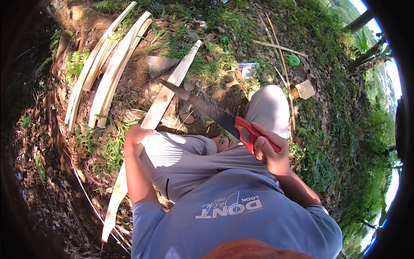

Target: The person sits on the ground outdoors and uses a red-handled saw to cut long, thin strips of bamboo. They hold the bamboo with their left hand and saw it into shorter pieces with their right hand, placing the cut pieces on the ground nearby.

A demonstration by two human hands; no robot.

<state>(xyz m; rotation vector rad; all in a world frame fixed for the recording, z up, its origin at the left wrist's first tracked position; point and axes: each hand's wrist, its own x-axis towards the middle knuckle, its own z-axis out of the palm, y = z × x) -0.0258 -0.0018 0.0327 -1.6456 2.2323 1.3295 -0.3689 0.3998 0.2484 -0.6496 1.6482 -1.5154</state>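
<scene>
A long pale wooden plank (160, 105) slants from the upper middle down past my left side, resting beside my bent leg. My left hand (139, 133) grips it about midway along, at my knee. In my right hand (272, 154) is a handsaw (212, 110), held by its red handle in front of my lap. Its dark blade points up and left, and the tip lies over the plank's upper part. Whether the teeth touch the wood, I cannot tell.
Several pale planks (116, 69) lie at the upper left by a tree base. A dark, flat triangular piece (158, 65) sits beside my plank. Farther right are thin sticks (281, 56), a clear packet (249, 70), green plastic (293, 60) and a wooden block (305, 89).
</scene>
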